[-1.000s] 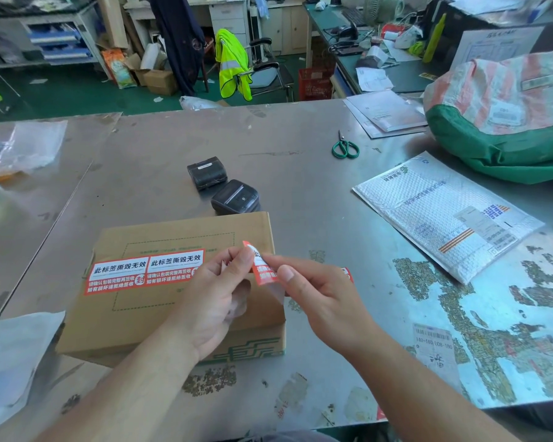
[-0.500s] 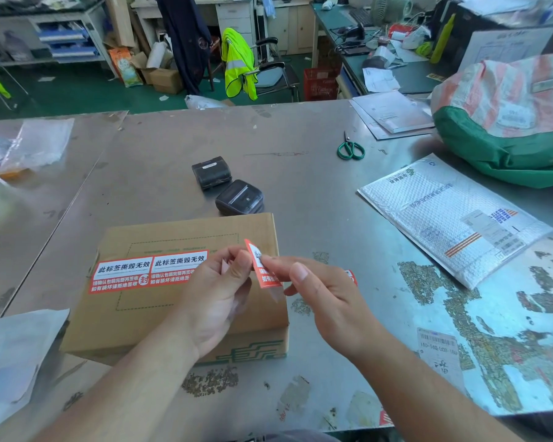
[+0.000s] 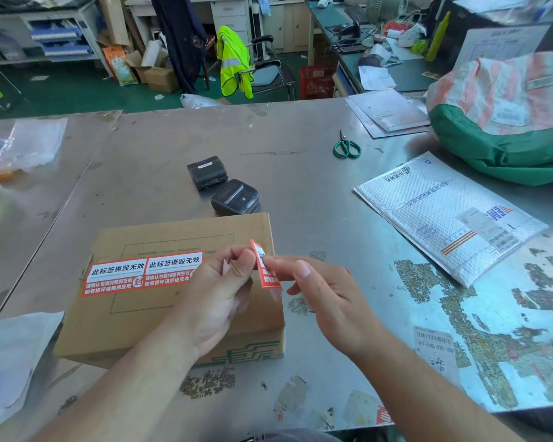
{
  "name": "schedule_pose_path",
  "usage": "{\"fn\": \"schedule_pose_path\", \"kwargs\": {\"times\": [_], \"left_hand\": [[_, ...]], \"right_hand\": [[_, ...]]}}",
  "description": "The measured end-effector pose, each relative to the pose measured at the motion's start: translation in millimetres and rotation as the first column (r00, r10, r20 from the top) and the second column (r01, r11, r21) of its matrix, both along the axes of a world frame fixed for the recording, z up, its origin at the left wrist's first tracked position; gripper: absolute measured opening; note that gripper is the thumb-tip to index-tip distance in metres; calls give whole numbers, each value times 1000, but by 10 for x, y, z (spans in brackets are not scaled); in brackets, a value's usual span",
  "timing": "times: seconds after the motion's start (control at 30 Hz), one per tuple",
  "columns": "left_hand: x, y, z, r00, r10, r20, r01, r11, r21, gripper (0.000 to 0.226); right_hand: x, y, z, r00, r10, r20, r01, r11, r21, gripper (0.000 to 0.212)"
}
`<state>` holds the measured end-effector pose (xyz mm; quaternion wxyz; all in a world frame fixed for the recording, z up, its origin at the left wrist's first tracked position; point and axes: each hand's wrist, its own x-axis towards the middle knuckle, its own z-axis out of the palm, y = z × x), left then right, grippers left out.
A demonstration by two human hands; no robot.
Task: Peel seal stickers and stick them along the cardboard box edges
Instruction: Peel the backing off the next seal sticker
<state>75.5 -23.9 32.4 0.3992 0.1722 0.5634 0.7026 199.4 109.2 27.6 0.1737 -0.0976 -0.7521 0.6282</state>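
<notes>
above the right edge of the cardboard box [image 3: 134, 323], the left hand [image 3: 217, 301] and right hand [image 3: 326, 291] each held a tight fingertip grip on one red seal sticker [image 3: 264, 269] — upright, its long axis roughly along that edge — with the left hand over the box top, nearer the two stickers [image 3: 141, 272] already on it.

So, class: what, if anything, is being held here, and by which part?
A small red-and-white seal sticker, pinched near its upper end by both the left hand and the right hand; its lower end hangs free.

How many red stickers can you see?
3. Left sticker and right sticker side by side atop the cardboard box; third sticker pinched between left hand and right hand. More may be hidden.
</notes>
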Motion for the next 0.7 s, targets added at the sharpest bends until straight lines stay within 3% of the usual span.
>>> {"fn": "schedule_pose_path", "kwargs": {"times": [0.27, 0.47, 0.7], "left_hand": [[-39, -44, -26, 1000, -25, 10, 25, 1000, -2, 51], [-41, -18, -7, 999, -16, 40, 16, 1000, -3, 19], [-39, -2, -16, 1000, -10, 7, 11, 1000, -22, 31]], "right_hand": [[-13, 22, 40, 1000, -14, -17, 13, 1000, -8, 44], [-28, 63, -1, 1000, -21, 18, 20, 999, 48, 53], [-18, 112, -45, 998, -68, 1, 68, 990, 125, 56]]}}
